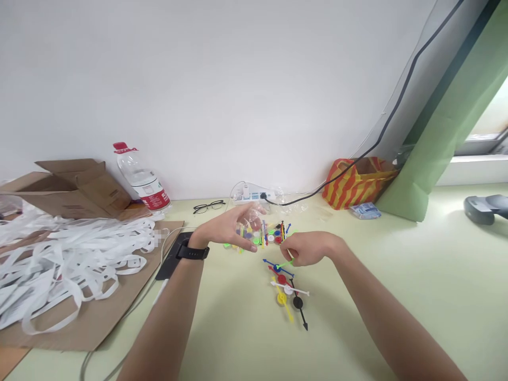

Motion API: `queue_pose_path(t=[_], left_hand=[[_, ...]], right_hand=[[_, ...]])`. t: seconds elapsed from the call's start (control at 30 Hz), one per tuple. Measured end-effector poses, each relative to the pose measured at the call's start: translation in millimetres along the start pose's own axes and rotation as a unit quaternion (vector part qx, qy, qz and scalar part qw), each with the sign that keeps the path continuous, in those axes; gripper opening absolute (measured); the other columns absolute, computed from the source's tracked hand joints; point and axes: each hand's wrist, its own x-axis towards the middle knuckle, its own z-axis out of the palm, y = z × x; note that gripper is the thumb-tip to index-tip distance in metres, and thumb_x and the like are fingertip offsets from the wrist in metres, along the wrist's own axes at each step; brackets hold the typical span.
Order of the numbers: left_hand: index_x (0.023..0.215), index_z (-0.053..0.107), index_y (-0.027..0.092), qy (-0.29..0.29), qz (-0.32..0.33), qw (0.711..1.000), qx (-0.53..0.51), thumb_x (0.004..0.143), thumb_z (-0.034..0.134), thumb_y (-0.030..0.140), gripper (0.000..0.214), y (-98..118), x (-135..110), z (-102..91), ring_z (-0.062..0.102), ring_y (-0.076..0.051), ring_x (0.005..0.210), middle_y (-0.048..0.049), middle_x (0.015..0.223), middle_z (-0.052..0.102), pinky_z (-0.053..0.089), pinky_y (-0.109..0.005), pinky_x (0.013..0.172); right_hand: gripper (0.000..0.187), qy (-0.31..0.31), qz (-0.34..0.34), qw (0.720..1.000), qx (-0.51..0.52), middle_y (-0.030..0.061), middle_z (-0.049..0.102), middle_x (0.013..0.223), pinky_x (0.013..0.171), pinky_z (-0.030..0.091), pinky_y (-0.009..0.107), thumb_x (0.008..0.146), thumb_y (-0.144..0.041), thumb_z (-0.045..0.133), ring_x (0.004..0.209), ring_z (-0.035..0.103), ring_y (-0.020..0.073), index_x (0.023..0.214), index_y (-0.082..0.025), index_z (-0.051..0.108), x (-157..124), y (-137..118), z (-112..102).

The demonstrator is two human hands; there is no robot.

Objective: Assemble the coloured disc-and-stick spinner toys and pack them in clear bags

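My left hand [228,227], with a black watch on its wrist, reaches over a heap of small coloured spinner arrows [257,234]. Its thumb and fingers are spread apart, and crinkled clear plastic [254,214] shows at the fingertips. My right hand [302,248] is closed in a pinch on a green spinner arrow [284,263], mostly covered by the fingers. Just below it on the table lie a blue spinner arrow [277,268], a red spinner arrow [281,278], a white one [288,289], a yellow one [281,299] and a black one [297,302].
Left: white straps [99,254] on cardboard [79,336], an open box [75,196], a bottle [148,182] and a dark phone-like slab [171,264]. Behind: glasses [209,206] and a power strip [254,196]. Right: a striped bag [349,185], a blue-white packet [365,210], a curtain [432,159].
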Motion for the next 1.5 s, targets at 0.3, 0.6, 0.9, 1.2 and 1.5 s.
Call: queue_pose_path(t=[0.3,0.6,0.9,1.2,1.5], left_hand=[[0.137,0.050,0.023,0.009,0.012,1.000,0.002,0.070,0.087,0.037,0.077,14,-1,2.4,0.064,-0.024,0.098,-0.0076,0.110,0.065,0.052,-0.033,0.079],[0.130,0.053,0.022,-0.023,0.020,0.999,-0.039,0.075,0.082,0.032,0.063,22,10,18.8,0.066,-0.022,0.091,-0.0078,0.110,0.065,0.053,-0.036,0.079],[0.130,0.054,0.022,-0.143,0.032,0.961,-0.235,0.077,0.081,0.031,0.060,20,14,24.1,0.066,-0.023,0.092,-0.0084,0.105,0.064,0.054,-0.036,0.078],[0.126,0.057,0.022,-0.169,0.036,0.947,-0.271,0.078,0.078,0.032,0.053,22,16,26.5,0.065,-0.022,0.086,-0.0072,0.101,0.063,0.055,-0.039,0.080],[0.113,0.061,0.022,-0.173,-0.028,0.957,-0.229,0.080,0.074,0.031,0.037,19,17,25.4,0.067,-0.024,0.088,-0.0073,0.099,0.066,0.058,-0.041,0.079]], right_hand=[[0.011,0.290,-0.101,0.894,0.326,0.0013,0.063,0.080,0.063,0.048,0.027,0.084,-0.023,0.064,0.067,0.058,0.0138,0.087,-0.020,0.054,-77,22,-37],[0.030,0.493,-0.154,0.747,0.419,0.0042,0.068,0.083,0.062,0.057,0.031,0.083,-0.047,0.078,0.074,0.069,0.0191,0.095,-0.023,0.064,-79,-1,-42],[0.022,0.461,-0.170,0.829,0.267,0.0061,0.065,0.103,0.062,0.051,0.029,0.090,-0.045,0.072,0.070,0.057,0.0134,0.092,-0.024,0.074,-77,-20,-40],[0.024,0.408,-0.186,0.864,0.231,0.0064,0.076,0.104,0.089,0.057,0.038,0.088,-0.047,0.072,0.098,0.069,0.0245,0.097,-0.025,0.077,-79,-21,-38],[0.023,0.331,-0.164,0.917,0.150,0.0048,0.073,0.120,0.102,0.051,0.042,0.094,-0.042,0.062,0.116,0.064,0.0274,0.109,-0.030,0.076,-76,-11,-39]])
